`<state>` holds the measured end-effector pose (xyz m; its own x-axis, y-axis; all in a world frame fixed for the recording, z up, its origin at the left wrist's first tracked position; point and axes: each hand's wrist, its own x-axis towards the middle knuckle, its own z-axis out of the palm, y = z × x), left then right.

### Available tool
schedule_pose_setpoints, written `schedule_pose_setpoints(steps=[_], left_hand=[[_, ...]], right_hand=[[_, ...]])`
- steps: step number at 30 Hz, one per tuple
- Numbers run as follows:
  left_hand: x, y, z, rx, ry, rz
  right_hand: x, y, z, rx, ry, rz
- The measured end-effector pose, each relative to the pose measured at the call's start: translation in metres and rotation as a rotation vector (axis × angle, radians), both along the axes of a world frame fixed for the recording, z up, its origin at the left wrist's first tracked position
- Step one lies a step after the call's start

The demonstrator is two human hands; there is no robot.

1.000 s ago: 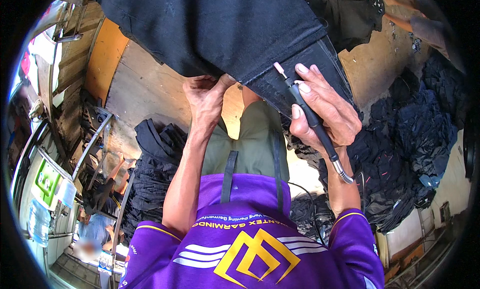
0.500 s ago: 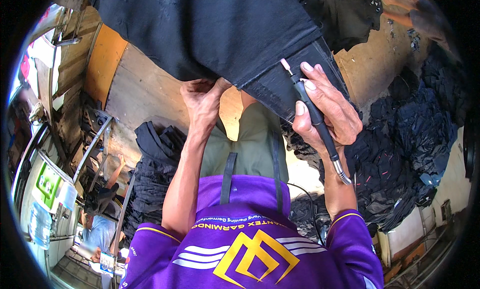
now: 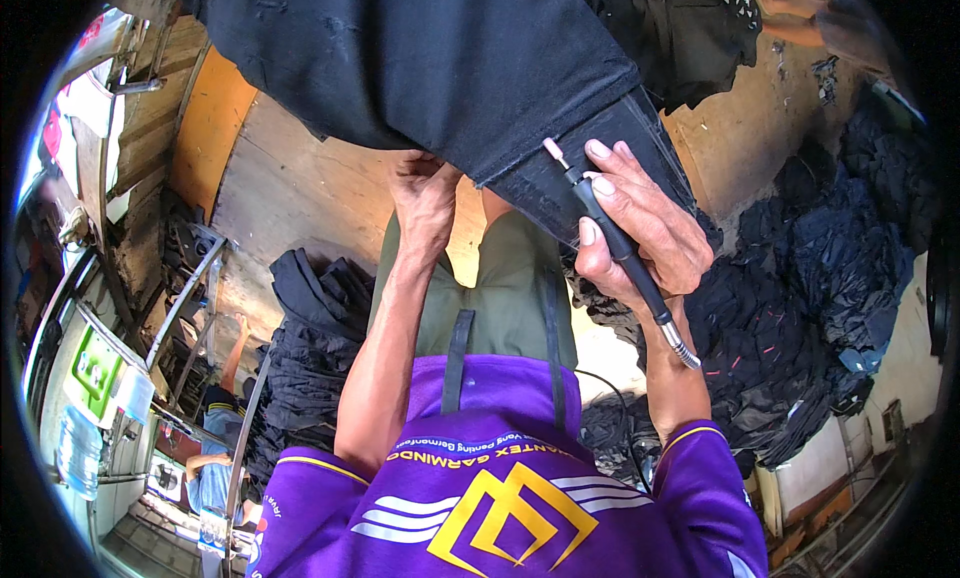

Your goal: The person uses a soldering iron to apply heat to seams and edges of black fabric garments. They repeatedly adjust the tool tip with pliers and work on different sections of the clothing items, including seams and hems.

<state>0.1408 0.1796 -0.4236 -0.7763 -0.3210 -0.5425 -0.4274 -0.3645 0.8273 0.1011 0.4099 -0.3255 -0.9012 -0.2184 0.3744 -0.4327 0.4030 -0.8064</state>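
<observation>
Dark denim [image 3: 430,68], apparently a trouser leg, is drawn over a flat black board [image 3: 610,138] whose end sticks out past the hem. My left hand [image 3: 422,200] is closed on the lower edge of the cloth, its fingertips partly hidden beneath. Between the thumb and fingers of my right hand [image 3: 655,228] lies a slim black rotary grinder [image 3: 615,233]. Its small pink stone tip points up and left, close to the hem and the board. From its back end a metal spring-like collar runs down along my right wrist.
Piles of dark garments lie at the right [image 3: 790,288] and left [image 3: 315,328]. A thin black cable [image 3: 622,408] hangs beside my right side. A metal frame [image 3: 190,293] stands at the left, with another person [image 3: 212,448] beyond it. Further dark cloth [image 3: 680,38] lies at the top right.
The grinder and my right hand have shifted slightly left and down. My left hand has moved a little right along the cloth edge, still gripping it.
</observation>
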Motion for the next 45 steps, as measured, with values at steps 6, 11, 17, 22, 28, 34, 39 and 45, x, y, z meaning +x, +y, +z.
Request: schedule_pose_setpoints(steps=[6, 11, 17, 22, 28, 34, 39, 45], left_hand=[[0.001, -0.001, -0.009, 0.052, 0.002, -0.017], [-0.002, 0.001, -0.006, -0.016, -0.122, -0.029], [-0.01, 0.009, -0.01, -0.328, 0.062, -0.187], [-0.008, 0.008, -0.009, -0.297, -0.115, -0.169], [-0.007, 0.008, -0.015, -0.414, 0.008, -0.205], [-0.004, 0.008, -0.014, -0.382, -0.005, -0.199], [-0.005, 0.009, -0.01, -0.265, -0.103, -0.172], [-0.004, 0.007, -0.01, -0.381, -0.137, -0.21]], right_hand=[[0.0, 0.001, -0.002, 0.017, 0.001, -0.071], [-0.001, 0.002, -0.003, 0.019, 0.015, -0.116], [-0.001, 0.003, -0.002, -0.008, -0.001, -0.052], [-0.002, 0.007, -0.003, -0.008, -0.002, -0.109], [-0.001, 0.007, -0.002, -0.041, -0.019, -0.017], [-0.002, 0.007, -0.002, -0.006, -0.015, -0.066], [-0.001, 0.009, -0.001, 0.017, -0.029, -0.118], [-0.001, 0.011, -0.003, 0.02, -0.034, -0.153]])
